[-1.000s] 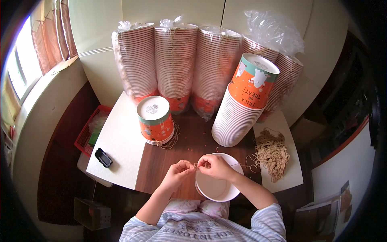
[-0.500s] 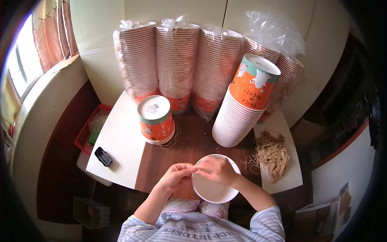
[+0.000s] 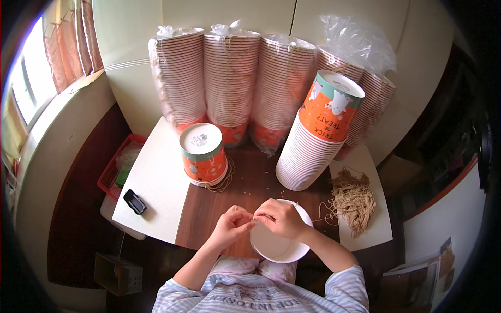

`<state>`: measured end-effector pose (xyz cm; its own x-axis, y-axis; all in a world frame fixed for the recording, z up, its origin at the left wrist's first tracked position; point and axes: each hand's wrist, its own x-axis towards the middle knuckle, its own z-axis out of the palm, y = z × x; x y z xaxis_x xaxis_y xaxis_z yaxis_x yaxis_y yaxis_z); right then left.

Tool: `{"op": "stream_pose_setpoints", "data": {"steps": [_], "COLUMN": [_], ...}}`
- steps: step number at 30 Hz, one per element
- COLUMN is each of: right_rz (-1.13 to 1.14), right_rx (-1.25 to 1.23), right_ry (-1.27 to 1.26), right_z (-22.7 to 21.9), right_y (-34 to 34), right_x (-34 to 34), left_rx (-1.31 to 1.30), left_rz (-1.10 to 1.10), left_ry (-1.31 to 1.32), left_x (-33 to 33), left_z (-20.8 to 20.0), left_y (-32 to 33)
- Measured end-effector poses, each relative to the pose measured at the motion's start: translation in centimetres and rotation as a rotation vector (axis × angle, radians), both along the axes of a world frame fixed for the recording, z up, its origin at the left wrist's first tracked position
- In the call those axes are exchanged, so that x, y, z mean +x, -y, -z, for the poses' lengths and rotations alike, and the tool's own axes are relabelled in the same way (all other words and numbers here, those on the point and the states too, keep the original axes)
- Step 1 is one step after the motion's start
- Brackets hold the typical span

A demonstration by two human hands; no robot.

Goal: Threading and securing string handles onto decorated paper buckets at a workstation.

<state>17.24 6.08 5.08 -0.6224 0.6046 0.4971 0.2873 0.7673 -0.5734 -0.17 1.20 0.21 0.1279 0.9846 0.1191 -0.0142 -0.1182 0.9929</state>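
Note:
A white-lined paper bucket [image 3: 276, 245] rests at the table's near edge in front of me, its mouth facing up toward me. My left hand [image 3: 233, 226] is closed in a pinch beside the bucket's left rim. Fingertip to fingertip with it, my right hand [image 3: 282, 218] lies over the bucket's far side with its fingers curled in. Something small and thin is between the fingertips; its kind is too small to tell. Right of the bucket, a bundle of tan strings [image 3: 355, 201] has loose strands trailing toward it.
An upturned orange bucket stack [image 3: 204, 167] with string loops stands at left; a taller stack [image 3: 313, 146] leans at right. Behind are several plastic-wrapped stacks [image 3: 229, 83]. A small black tray [image 3: 134, 202] lies on the left; a red basket [image 3: 107, 180] sits beyond the table edge.
My fingers have shifted slightly: the left fingers are drawn up closer to the right fingertips, and the right hand's grip has rolled a little. The buckets and strings stay put.

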Motion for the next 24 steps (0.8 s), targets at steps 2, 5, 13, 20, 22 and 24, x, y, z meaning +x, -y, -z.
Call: {"op": "stream_pose_setpoints", "data": {"steps": [2,5,13,20,22,24], "right_rz": [0.015,-0.006,-0.007,-0.039,-0.036,-0.035], "right_rx": [-0.084,-0.122,-0.354,-0.446,-0.458,-0.471], "right_ry": [0.003,0.034,0.074,0.093,0.086,0.079], "right_z": [-0.1,0.4,0.1,0.2,0.2,0.3], "right_y": [0.0,-0.2,0.2,0.1,0.1,0.1], "right_x": [0.1,0.3,0.7,0.7,0.7,0.6], "left_rx": [0.024,0.094,0.133,-0.002,-0.082,-0.124], "left_rz": [-0.025,-0.072,-0.130,-0.092,-0.050,0.030], "left_ry": [-0.034,-0.035,0.037,0.149,0.199,0.286], "left_x": [0.2,0.2,0.1,-0.2,-0.3,-0.3], "left_z": [-0.7,-0.2,0.3,0.5,0.1,-0.4], "left_y": [0.0,-0.3,-0.5,-0.3,-0.1,0.0]}}
